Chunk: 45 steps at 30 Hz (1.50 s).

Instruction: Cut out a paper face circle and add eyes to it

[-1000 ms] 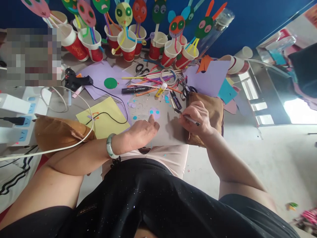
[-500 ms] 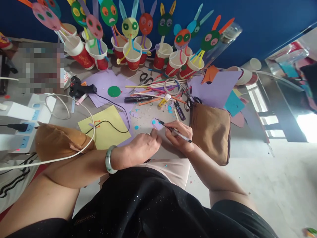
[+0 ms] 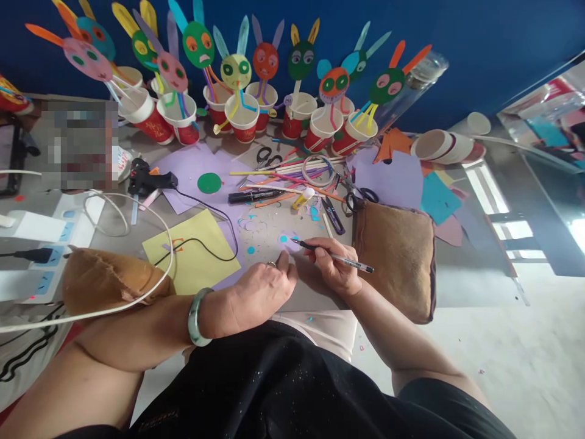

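My right hand [image 3: 336,262] is closed round a black and clear pen [image 3: 351,263], whose tip points left at small purple paper pieces [image 3: 288,246] with blue dots on them. Just left of it, my left hand [image 3: 260,291] rests on the table with its fingers curled at the lower edge of the purple pieces; what its fingertips hold, if anything, is hidden. Blue and purple scraps lie beyond both hands. A glue stick [image 3: 303,199] and a purple-handled cutter [image 3: 334,215] are a little farther up.
Red and white cups [image 3: 244,117] with paper faces line the back. A glue gun [image 3: 150,177], its cord, yellow paper [image 3: 194,256] and a power strip [image 3: 50,259] are at left. Scissors [image 3: 363,198] and a brown cushion [image 3: 397,259] lie at right.
The pen is now tilted flatter, its rear end farther right, with its tip still by the purple pieces. My left hand stays beside them. The whole view has shifted slightly.
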Available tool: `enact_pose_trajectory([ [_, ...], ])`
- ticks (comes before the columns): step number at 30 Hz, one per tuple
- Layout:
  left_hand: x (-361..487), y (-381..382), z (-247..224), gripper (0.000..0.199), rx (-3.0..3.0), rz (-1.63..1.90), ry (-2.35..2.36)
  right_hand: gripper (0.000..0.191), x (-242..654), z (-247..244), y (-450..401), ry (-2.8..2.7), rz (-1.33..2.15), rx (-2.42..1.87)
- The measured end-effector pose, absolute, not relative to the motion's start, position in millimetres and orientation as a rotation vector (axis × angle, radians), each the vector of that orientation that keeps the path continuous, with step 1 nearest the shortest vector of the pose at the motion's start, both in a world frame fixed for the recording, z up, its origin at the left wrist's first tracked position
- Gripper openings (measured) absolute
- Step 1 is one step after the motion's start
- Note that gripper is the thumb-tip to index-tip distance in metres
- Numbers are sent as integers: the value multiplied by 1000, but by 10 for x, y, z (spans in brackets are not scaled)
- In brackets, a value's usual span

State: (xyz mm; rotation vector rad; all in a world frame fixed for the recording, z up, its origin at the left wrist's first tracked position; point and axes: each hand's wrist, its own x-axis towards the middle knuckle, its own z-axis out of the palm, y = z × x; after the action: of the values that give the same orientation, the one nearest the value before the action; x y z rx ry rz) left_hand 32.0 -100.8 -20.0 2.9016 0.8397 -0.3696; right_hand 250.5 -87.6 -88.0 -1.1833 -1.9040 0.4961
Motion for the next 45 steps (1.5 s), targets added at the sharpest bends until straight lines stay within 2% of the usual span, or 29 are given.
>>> enact_pose_trajectory([
  [10, 333, -1056, -271, 48, 2932, -312, 917, 2, 2459, -898, -882, -1902, 414, -1390],
  [16, 328, -1030, -233, 46, 2965, -303, 867, 10, 2477, -903, -856, -1878, 434, -1362],
  [27, 312, -1019, -231, 40, 2968, -286, 856, 5, 2404, -913, -807, -1840, 544, -1443],
  [32, 306, -1033, -411, 45, 3070, -89, 888, 5, 2393, -919, -805, -1834, 564, -1433],
  [41, 302, -998, -571, 38, 3080, 28, 842, 10, 2393, -950, -794, -1800, 579, -1425],
  [45, 297, -1005, -539, 49, 3069, 63, 871, 8, 2383, -957, -789, -1784, 619, -1402],
])
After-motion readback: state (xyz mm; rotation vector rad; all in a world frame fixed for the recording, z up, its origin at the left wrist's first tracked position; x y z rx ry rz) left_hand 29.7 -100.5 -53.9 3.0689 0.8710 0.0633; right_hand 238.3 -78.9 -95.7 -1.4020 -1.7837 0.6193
